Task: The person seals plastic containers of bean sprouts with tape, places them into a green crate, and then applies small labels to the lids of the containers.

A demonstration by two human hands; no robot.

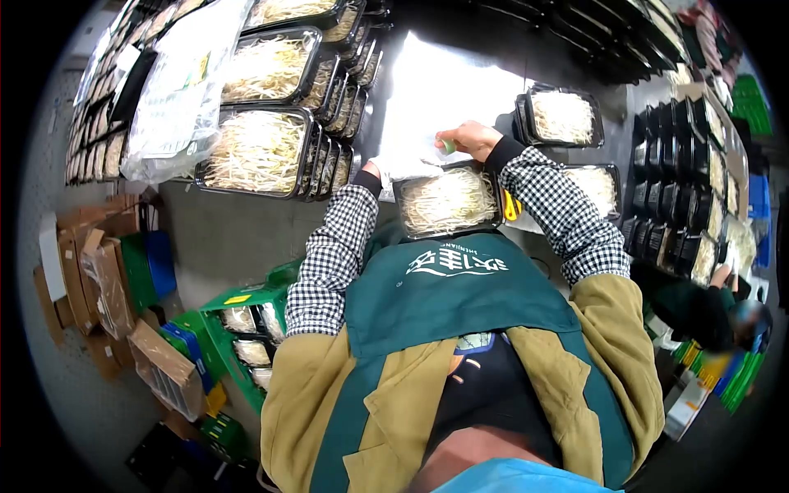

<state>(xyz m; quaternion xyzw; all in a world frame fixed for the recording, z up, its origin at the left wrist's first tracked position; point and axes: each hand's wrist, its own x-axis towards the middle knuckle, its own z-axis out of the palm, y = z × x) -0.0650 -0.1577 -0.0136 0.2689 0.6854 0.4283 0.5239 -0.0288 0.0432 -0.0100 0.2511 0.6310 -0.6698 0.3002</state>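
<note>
A black tray of bean sprouts (448, 201) lies in front of my apron at the table's near edge. Just beyond its right rim, my right hand (474, 140) is closed in a pinch on a small pale-green piece (448, 145), too small to name. My left hand (375, 168) is at the tray's far left corner, beside a glaring white sheet or film (404, 164). Its fingers are lost in the glare, so their grip cannot be made out. A yellow-handled tool (512, 207) lies between the tray and my right sleeve, partly hidden.
Stacked sprout trays (255, 152) stand on the left under clear plastic wrap (174, 107). More sprout trays (563, 117) sit at right, near tall black stacks (674, 164). A green crate (246, 308) with packs stands low left. Another person (699, 304) is at far right.
</note>
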